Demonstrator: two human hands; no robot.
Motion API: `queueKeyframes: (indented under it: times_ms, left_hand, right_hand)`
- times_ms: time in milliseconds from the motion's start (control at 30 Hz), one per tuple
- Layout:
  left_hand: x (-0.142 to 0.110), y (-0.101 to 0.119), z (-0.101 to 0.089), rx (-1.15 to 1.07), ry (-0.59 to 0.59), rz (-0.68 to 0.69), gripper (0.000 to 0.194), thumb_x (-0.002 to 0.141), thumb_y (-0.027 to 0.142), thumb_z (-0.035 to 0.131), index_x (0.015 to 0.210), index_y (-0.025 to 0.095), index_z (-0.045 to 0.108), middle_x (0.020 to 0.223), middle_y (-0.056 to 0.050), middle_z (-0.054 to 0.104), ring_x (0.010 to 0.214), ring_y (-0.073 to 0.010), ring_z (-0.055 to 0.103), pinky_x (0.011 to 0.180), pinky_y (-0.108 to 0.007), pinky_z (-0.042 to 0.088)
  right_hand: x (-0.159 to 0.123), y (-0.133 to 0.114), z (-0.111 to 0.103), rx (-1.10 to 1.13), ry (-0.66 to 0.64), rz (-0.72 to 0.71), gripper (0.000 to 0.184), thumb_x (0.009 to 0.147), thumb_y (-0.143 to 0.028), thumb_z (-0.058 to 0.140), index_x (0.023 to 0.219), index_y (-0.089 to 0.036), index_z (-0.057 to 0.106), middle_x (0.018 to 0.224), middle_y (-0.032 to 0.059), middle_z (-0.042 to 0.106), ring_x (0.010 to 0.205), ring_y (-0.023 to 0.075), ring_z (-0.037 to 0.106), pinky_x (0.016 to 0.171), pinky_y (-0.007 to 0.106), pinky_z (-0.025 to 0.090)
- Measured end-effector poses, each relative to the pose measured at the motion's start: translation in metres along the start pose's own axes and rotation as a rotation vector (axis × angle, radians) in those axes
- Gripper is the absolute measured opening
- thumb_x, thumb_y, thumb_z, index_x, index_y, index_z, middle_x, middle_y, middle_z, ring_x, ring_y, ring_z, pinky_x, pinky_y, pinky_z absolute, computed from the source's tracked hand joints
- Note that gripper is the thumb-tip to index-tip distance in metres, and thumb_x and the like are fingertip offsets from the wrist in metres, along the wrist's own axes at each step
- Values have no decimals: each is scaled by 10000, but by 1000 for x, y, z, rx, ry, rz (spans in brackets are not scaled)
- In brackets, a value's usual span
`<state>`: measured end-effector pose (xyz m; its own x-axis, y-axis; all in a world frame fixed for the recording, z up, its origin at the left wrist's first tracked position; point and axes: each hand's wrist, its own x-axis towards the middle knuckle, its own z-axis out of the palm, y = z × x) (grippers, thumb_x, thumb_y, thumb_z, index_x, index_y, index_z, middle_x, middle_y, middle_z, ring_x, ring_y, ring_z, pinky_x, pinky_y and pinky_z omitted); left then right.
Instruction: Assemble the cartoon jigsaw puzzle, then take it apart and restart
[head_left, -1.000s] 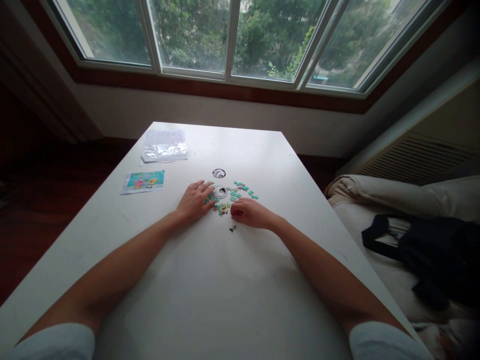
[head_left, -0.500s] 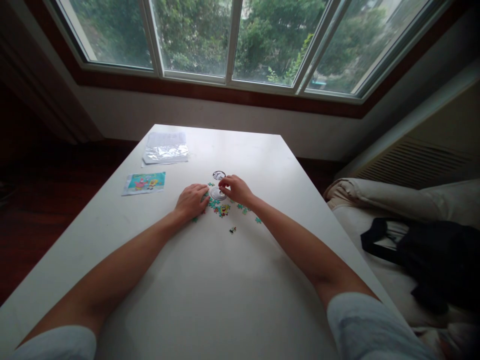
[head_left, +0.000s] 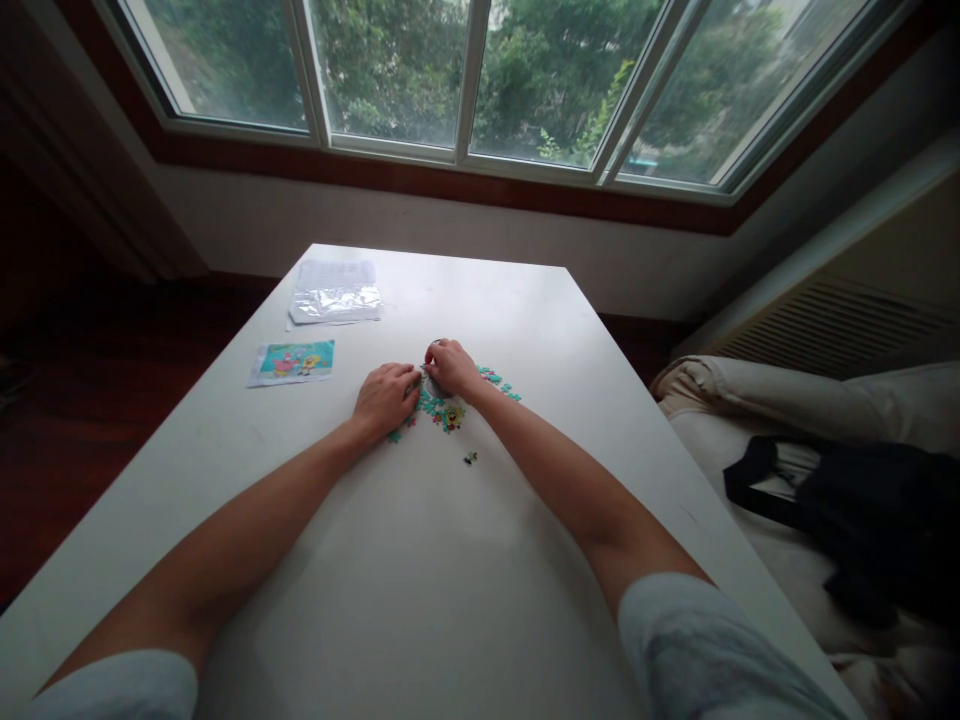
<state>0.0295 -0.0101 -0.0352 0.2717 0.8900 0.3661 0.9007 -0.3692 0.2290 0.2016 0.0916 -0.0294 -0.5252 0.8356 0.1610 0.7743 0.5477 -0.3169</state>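
Small jigsaw pieces [head_left: 430, 403], mostly turquoise, lie in a pile on the white table between my hands. My left hand [head_left: 386, 397] rests palm down at the pile's left side, fingers stretched out and touching its edge. Over the pile's far side, my right hand [head_left: 453, 369] has its fingers bent together in a pinch; whatever is in them is hidden. Beneath it shows part of a round silvery dish or lid [head_left: 433, 388], mostly covered by the hand. A yellow cartoon-face piece [head_left: 454, 416] lies at the near side of the pile.
A picture card [head_left: 292, 362] with pink and yellow cartoon figures lies to the left. Behind it is a clear plastic bag [head_left: 335, 293] with paper. One dark piece [head_left: 470, 458] sits apart, nearer me. A sofa [head_left: 697, 420] with dark cloth stands right of the table.
My right hand has moved slightly left and away from me, now covering much of the round silvery thing. My left hand stays by the pile. The view has shifted slightly.
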Motion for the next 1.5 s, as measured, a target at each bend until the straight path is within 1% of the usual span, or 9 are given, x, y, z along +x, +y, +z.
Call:
queueKeyframes:
  times_ms: [167,300,433,633,767,900,1033,1300,1500]
  left_hand:
    - [0,0,1,-11,7,-7,330,950,325,551,1228,235,706,1351,-81,659,1261,-280,564,1113,-446,431]
    - [0,0,1,-26,7,-13,332,944,319,555,1225,235,709,1351,-84,658,1266,-281,561,1116,-450,427]
    - [0,0,0,-30,2,-17,329,938,319,561,1219,238,713,1349,-81,658,1266,-275,562,1117,-443,428]
    - [0,2,-1,-18,-7,-31,338,946,320,548,1232,235,705,1354,-77,656,1267,-274,558,1115,-438,429]
    - [-1,1,-1,-31,-11,-35,331,944,316,551,1226,242,706,1357,-74,654,1267,-267,558,1122,-429,423]
    - [0,0,0,-33,-10,-45,325,945,323,551,1219,251,709,1360,-71,650,1280,-262,550,1127,-422,419]
    - [1,0,2,-30,-2,-47,326,944,323,550,1220,248,706,1356,-76,652,1278,-266,551,1128,-431,418]
    - [1,1,0,-40,7,-33,320,937,320,563,1214,253,708,1348,-78,657,1266,-279,560,1116,-456,428]
    - [2,2,0,-25,4,-28,320,943,326,558,1215,242,704,1344,-81,658,1258,-276,565,1116,-447,429]
  right_hand:
    - [2,-3,-4,-71,-49,31,145,936,-306,627,1016,-202,688,1170,110,631,1122,258,535,957,370,442]
    - [0,-2,-6,-118,-23,40,193,940,-312,625,1098,-206,663,1201,115,637,1129,274,540,946,389,441]
    - [-3,-1,-8,-151,2,43,148,951,-292,614,1059,-209,673,1172,114,657,1112,273,544,940,390,432]
    - [-2,4,-5,-102,10,10,165,950,-232,595,1066,-259,710,1163,90,657,1099,265,555,912,368,436]
    - [-3,9,-3,-43,33,11,214,943,-173,579,1060,-276,726,1160,63,660,1079,228,568,938,336,432]
    - [-7,9,-3,-9,84,82,183,965,-300,600,1100,-248,711,1101,66,675,1029,214,583,935,323,441]
    - [-10,4,-5,-62,94,114,229,943,-423,639,1033,-227,716,1099,96,662,1067,247,567,914,339,450]
    - [-8,-1,-7,-58,71,114,213,941,-361,635,1087,-222,706,1161,110,649,1131,271,539,977,373,439]
    - [-1,0,-4,5,53,134,190,897,-292,652,1066,-213,687,1141,97,669,1088,247,560,961,366,442]
